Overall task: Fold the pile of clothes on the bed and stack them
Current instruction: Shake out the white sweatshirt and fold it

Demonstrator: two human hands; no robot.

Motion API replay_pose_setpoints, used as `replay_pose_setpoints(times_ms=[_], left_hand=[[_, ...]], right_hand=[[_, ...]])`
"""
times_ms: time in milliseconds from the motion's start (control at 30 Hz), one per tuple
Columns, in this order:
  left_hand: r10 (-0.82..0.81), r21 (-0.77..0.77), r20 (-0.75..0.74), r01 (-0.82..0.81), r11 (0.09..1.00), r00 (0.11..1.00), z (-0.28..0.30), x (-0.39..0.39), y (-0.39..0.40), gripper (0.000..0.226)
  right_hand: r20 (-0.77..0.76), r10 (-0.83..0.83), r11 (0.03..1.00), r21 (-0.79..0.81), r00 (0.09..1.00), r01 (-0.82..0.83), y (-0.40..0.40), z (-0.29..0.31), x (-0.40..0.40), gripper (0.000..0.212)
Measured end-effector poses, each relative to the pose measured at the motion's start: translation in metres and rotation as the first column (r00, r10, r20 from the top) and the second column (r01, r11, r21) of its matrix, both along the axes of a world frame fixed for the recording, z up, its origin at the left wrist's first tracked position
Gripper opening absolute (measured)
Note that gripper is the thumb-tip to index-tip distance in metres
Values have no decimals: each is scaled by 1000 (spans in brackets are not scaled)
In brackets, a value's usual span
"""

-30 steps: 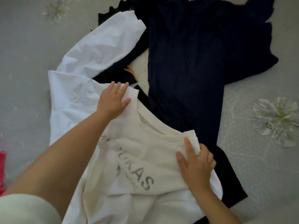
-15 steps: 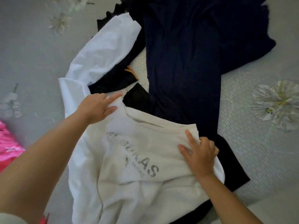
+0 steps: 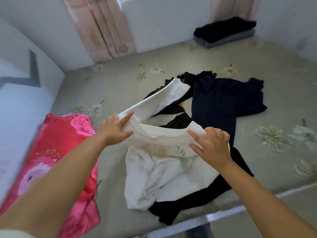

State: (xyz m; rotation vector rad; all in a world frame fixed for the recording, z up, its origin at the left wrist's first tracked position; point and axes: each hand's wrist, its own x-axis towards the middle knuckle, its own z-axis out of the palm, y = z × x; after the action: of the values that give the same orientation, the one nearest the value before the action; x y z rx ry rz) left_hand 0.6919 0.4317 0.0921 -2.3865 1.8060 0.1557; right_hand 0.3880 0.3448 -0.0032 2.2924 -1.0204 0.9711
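A white T-shirt (image 3: 164, 170) with grey lettering hangs lifted off the bed by its shoulders. My left hand (image 3: 114, 129) pinches its left shoulder, where the sleeve trails away behind. My right hand (image 3: 211, 146) pinches the right shoulder by the collar. Under and behind it lie a navy garment (image 3: 223, 103) and a black garment (image 3: 193, 203) spread on the bed (image 3: 120, 86). A folded stack (image 3: 224, 32) of dark and grey clothes sits at the bed's far right corner.
A pink floral pillow or quilt (image 3: 58, 152) lies at the bed's left side, under my left forearm. White walls close in on the left and behind, with pink curtains (image 3: 101, 30) at the back. The bed's front edge (image 3: 223, 215) runs along the lower right.
Both hands went from pressing the white shirt flat to pinching its shoulders and lifting it up. The view has tilted up, showing the far bed and the folded stack.
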Motion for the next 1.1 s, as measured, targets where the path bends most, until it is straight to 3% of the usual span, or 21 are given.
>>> replay_pose_setpoints(times_ms=[167,333,467,567,633,833,967,1100], left_hand=[[11,-200,181,26,979,983,94,-14,113,72],[139,-462,315,24,886,939,187,-37,185,70],[223,-694,314,63,717,923,258,-56,226,70],[306,-778,287,34,628,908,303,-60,262,86],[297,-829,305,99,551,905,325,-64,278,93],[260,-873,341,201,444,903,346,-78,297,103],[243,-867,425,315,387,872,348,-82,297,80],[281,-880,431,330,343,858,343,-70,288,70]], right_hand=[[21,13,981,-196,1000,-9,62,105,-2,49],[32,47,906,-423,998,-29,114,208,6,43],[131,28,856,-516,991,44,135,294,-3,48],[217,61,823,-563,974,74,149,361,-22,50],[256,68,800,-592,964,100,162,394,-33,51],[244,48,717,-684,969,137,182,430,-63,58],[194,19,661,-738,981,133,176,446,-77,58],[120,-8,619,-779,993,99,163,459,-81,58]])
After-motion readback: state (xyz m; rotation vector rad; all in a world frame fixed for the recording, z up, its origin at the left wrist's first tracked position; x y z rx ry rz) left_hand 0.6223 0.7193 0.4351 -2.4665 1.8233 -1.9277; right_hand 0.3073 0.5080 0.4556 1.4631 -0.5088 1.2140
